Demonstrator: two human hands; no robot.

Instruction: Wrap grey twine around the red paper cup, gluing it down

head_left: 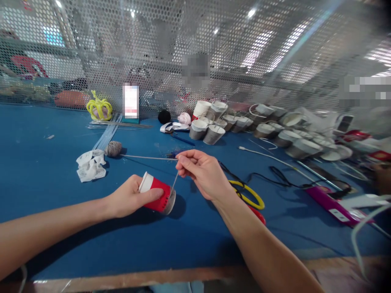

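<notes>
My left hand [131, 197] is wrapped round a red and white paper cup [157, 194], tilted on its side with the white rim toward the left. Grey yarn is wound about the cup's base end. Between thumb and fingertips, my right hand [198, 169] pinches the grey yarn [149, 157] just above that end. From the pinch, one stretch runs down to the cup and another runs left to a small ball of grey yarn [113, 149] on the table. A crumpled white piece of thin material [91, 166] lies beside the ball.
Many yarn-wrapped cups [214, 134] stand along the back right. Yellow-handled scissors [255, 197] and black cord lie by my right forearm. A purple power strip [331, 207] sits at the right. A phone [130, 101] leans against the perforated metal screen [159, 53].
</notes>
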